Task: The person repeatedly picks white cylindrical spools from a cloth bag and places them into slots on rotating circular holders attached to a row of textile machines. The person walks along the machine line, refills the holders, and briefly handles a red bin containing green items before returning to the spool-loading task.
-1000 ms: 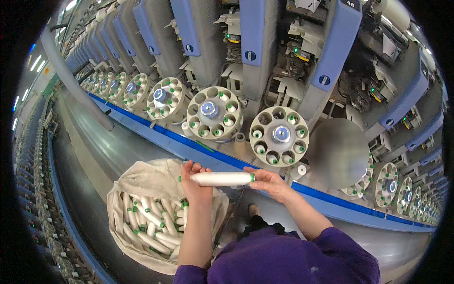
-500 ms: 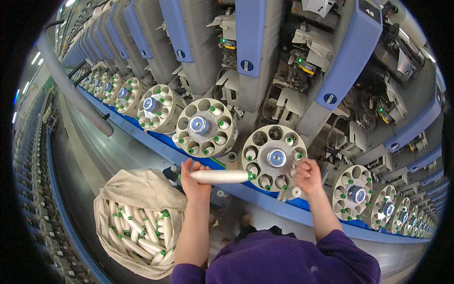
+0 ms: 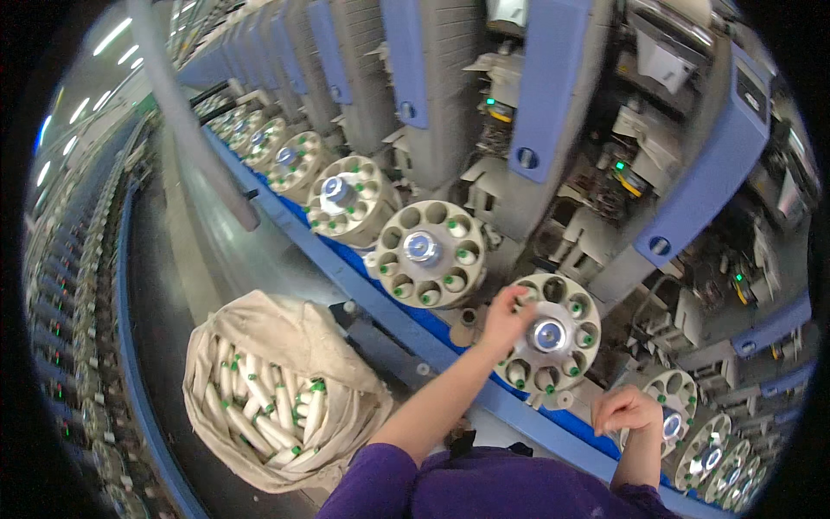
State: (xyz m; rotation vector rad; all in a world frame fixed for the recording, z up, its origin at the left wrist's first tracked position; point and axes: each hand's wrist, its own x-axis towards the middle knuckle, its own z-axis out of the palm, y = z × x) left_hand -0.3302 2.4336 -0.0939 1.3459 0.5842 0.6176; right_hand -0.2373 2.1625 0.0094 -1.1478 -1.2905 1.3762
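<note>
Fingers of our left hand [image 3: 510,317] bend down at an upper-left pocket of a round, cream-coloured magazine ringed with deep pockets [image 3: 529,355]; we cannot tell whether they are clamped on a bobbin there or apart. Several other pockets of this magazine hold white, thread-wound bobbins with green tips [image 3: 588,337], set around a shiny blue-and-silver round hub [image 3: 549,336].

Our right hand [image 3: 628,410] hangs with loosely bent fingers before a second, smaller-looking cream magazine [image 3: 674,378]; we cannot tell whether its fingertips are together.

Below and left of our left forearm, well apart from both hands, stands a wide-mouthed, cream cloth sack [image 3: 272,324], in which many more white bobbins lie criss-cross. Just below our magazine we see a short white cylinder [image 3: 565,399], near the long blue metal rail [image 3: 510,406]. Behind rise tall blue-and-grey machine columns [image 3: 549,86].
</note>
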